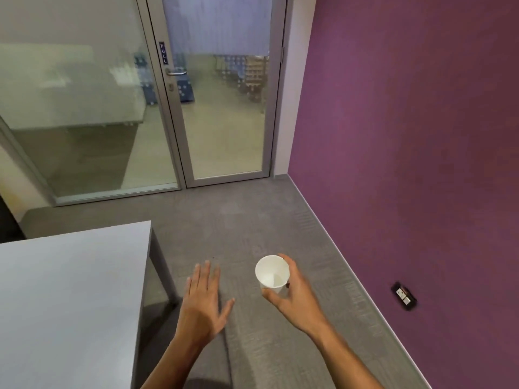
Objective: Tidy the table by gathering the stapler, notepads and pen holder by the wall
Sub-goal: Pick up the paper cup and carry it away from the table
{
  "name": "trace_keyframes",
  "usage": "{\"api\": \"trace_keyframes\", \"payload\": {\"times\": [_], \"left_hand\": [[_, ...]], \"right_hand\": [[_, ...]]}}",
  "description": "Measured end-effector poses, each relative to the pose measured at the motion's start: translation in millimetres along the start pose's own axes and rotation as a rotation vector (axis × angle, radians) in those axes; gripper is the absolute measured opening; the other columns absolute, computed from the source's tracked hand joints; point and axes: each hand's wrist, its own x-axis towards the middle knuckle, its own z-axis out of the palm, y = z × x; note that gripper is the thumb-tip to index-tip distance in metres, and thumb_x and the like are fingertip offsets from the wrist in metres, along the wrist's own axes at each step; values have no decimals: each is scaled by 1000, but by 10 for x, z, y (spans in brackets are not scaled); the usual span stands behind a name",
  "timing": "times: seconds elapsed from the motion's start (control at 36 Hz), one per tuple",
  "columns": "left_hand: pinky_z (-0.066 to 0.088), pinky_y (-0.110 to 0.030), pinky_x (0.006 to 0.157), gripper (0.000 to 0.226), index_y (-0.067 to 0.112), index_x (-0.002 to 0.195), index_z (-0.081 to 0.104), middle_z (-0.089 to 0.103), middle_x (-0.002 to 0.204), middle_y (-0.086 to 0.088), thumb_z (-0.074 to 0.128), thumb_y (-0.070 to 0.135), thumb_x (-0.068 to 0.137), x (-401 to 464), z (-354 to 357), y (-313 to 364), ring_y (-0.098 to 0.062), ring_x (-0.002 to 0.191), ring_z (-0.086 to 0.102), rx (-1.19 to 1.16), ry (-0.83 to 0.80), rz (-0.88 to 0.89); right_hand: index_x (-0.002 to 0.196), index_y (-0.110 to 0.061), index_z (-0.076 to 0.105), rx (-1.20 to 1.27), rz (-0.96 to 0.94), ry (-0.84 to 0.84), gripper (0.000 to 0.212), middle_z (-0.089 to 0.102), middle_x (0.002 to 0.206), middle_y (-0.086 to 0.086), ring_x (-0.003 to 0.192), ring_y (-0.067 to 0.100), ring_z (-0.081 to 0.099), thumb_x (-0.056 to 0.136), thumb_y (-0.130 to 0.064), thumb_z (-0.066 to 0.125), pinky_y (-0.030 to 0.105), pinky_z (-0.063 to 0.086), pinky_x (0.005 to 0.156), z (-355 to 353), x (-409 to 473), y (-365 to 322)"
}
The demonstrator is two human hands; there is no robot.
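My right hand (295, 293) grips a white paper cup (271, 272) from its right side, fingers and thumb curled round it. The cup is upright and looks empty inside; it is held in the air over the grey carpet. My left hand (203, 301) hovers beside it to the left, palm down, fingers straight and spread, holding nothing. The corner of a grey table (70, 290) fills the lower left. No stapler, notepad or pen holder shows in this view.
A purple wall (407, 136) runs along the right, with a black floor-level socket (403, 295) low on it. A glass door (222, 108) marked PULL and a glass partition stand ahead. Grey carpet (252, 220) lies between table and wall.
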Motion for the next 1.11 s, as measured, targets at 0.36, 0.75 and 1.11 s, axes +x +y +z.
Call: {"api": "trace_keyframes", "payload": {"times": [0.36,0.75,1.11], "left_hand": [[1,-46,123,94,23,158,2,-14,164,-3,13,79,84,1229,96,-350,-26,151,-15,125,-68,-120],[-2,-42,123,88,20,158,-2,-15,165,-7,36,66,94,2842,198,-180,-28,152,-16,165,-6,-333],[1,-43,123,88,19,158,12,0,167,-6,49,61,90,3979,205,-297,-30,154,-6,142,117,-510]], "right_hand": [[146,-34,37,71,20,-101,79,50,142,-12,130,10,50,80,-34,82,39,46,110,164,1442,112],[139,-40,38,45,-110,-256,76,52,131,-19,119,5,52,78,-44,81,19,47,98,60,3412,268],[143,-34,40,56,-239,-421,79,53,135,-18,123,4,52,77,-37,83,27,46,105,-47,4944,175]]}}
